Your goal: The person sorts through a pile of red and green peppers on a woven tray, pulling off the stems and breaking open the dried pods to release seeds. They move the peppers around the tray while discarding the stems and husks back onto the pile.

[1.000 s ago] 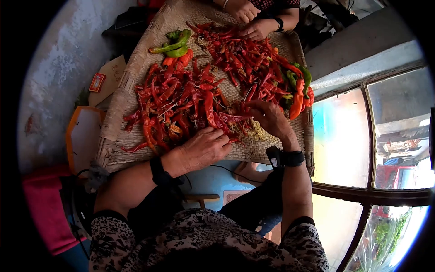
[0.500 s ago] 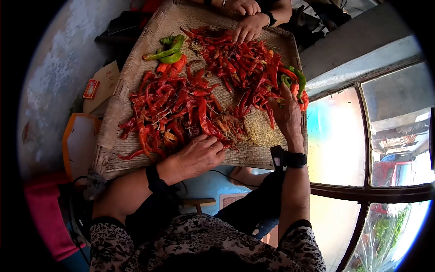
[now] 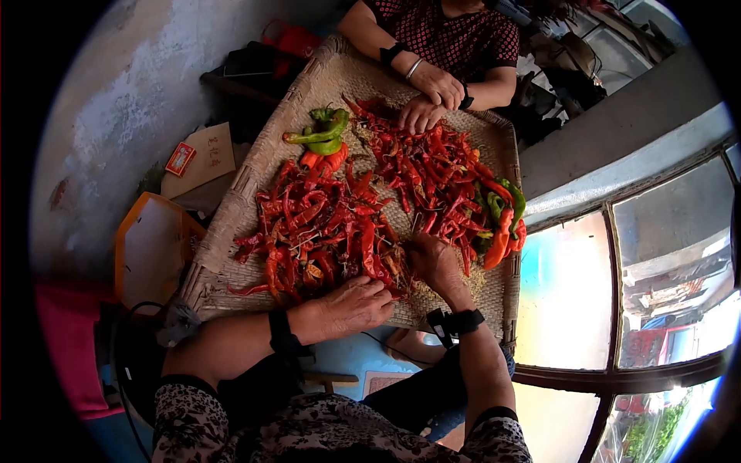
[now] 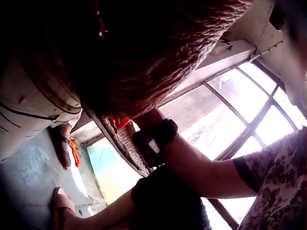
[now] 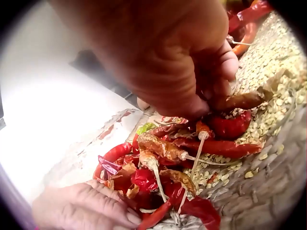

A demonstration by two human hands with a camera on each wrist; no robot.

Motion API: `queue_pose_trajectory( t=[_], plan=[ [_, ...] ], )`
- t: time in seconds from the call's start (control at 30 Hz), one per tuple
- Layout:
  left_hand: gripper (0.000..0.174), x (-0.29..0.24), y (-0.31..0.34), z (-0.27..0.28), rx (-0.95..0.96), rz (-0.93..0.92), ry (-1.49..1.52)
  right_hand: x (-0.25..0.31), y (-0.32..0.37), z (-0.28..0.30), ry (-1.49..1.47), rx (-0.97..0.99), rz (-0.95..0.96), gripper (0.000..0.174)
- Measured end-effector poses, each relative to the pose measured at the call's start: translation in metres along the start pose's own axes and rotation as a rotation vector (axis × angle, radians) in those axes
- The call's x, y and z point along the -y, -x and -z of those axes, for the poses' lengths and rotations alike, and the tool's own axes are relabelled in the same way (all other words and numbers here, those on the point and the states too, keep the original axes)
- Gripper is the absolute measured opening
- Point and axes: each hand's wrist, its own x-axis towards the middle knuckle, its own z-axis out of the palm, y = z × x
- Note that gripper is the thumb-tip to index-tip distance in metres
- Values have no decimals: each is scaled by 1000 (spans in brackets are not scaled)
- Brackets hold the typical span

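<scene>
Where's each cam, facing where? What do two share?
Head: on the head, forward and down; shallow tan woven tray, wrinkled red peppers; own left hand, right hand, forearms, floral sleeves.
Left wrist: on that wrist, tilted, past the shadowed left hand toward a bright paned window; right forearm and sleeve show.
Right wrist: on that wrist, past the right hand onto peppers and pale flat seeds; left hand shows.
Head and right wrist share: both hands, peppers.
</scene>
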Motion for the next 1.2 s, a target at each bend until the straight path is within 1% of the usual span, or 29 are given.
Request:
queue_pose_trajectory(
  t=[0.03, 0.07, 0.13, 0.17, 0.2, 0.27, 0.33, 0.37, 0.4, 0.47, 0.53, 0.57, 0.6, 0.67, 0.73, 0.77, 0.8, 0.83, 0.87, 0.9, 0.93, 0.97, 1.0, 1.07, 1.13, 1.2],
  plan=[
    [14, 0, 0, 3, 12, 5, 6, 1, -1, 1, 36, 10, -67, 15],
    [14, 1, 0, 3, 14, 19, -1, 2, -2, 3, 31, 14, -52, 15],
    [11, 0, 1, 1, -21, 3, -1, 7, 0, 12, -40, -127, 43, 14],
    [9, -1, 2, 1, -12, -4, -58, 13, 2, 17, -247, -144, -12, 10],
    [9, -1, 3, 1, -5, -6, -36, 13, 5, 23, -278, -134, -52, 8],
    [9, -2, 2, -1, -9, 13, -57, 9, 13, 36, -569, -20, -188, 7],
    [7, -1, 1, 4, 11, 4, -40, 19, 17, 45, -741, -37, -162, 9],
    [6, 0, 1, -2, -27, 4, -2, 11, 17, 46, -716, -66, -135, 10],
    [5, 1, 1, -6, -62, 7, 33, 8, 15, 50, -741, -94, -151, 9],
    [5, -1, 2, -8, -55, 15, 90, 7, 6, 57, -926, -235, -117, 8],
    [5, 0, 0, -7, -43, 33, 135, -15, -1, 63, -837, -331, -120, 8],
    [4, 0, 0, -6, -60, 42, 152, -27, -3, 66, -802, -315, -124, 8],
    [4, 0, 0, -6, -78, 55, 164, -28, -5, 66, -715, -361, -139, 9],
    [4, 0, 1, -6, -65, 60, 162, -25, 0, 64, -748, -332, -226, 9],
    [3, 0, 1, -6, -54, 63, 163, -10, 5, 57, -698, -269, -167, 8],
    [5, 0, 1, -6, -86, 53, 163, 1, 8, 53, -688, -181, -173, 8],
    [6, 1, 1, -6, -117, 45, 163, 14, 11, 53, -663, -13, -250, 8],
    [6, 0, 2, -6, -112, 45, 165, 16, 15, 45, -682, 102, -292, 9],
    [6, 0, 1, -5, -63, 33, 136, 16, 17, 39, -699, 215, -330, 9],
    [7, 1, 0, -4, -14, 16, 106, 19, 16, 38, -703, 209, -330, 9],
    [7, 2, 0, -4, -11, 6, 104, 23, 16, 40, -640, 273, -340, 11],
    [7, 1, 0, -4, -31, 22, 135, 25, 16, 42, -574, 338, -351, 12],
    [7, 1, 0, -5, -52, 42, 167, 18, 14, 46, -573, 334, -352, 12],
    [8, 1, 0, -11, -55, 46, 168, -4, 6, 56, -735, -19, -254, 23],
    [8, 0, 2, -12, -49, 47, 179, 2, -4, 67, -957, -439, -327, 27],
    [8, 2, 1, -10, -87, 35, 189, -13, -2, 77, -715, -497, -291, 34]
  ],
)
